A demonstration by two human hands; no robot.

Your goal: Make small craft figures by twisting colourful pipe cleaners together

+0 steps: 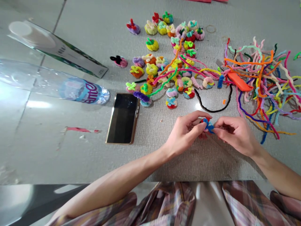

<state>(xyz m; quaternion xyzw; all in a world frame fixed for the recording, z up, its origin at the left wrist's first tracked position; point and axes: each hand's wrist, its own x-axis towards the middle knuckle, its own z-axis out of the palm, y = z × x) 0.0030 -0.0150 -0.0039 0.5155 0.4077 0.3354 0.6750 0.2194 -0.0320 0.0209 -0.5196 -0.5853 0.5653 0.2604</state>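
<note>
With the blue-and-red pipe-cleaner piece (208, 125) between both hands' fingertips, the left hand (188, 129), pinching its body, should hold steady while the right hand (235, 133), fingertips closed at its blue edge, shapes gently.

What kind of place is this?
Probably a craft table, though I can't tell what room it's in. There's a heap of fuzzy stems, lots of little fuzzy shapes, and a left hand holding a blue piece.

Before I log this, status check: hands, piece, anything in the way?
Left hand gripping blue-and-red piece. Right hand pinching its edge. Black strand beyond.
</note>
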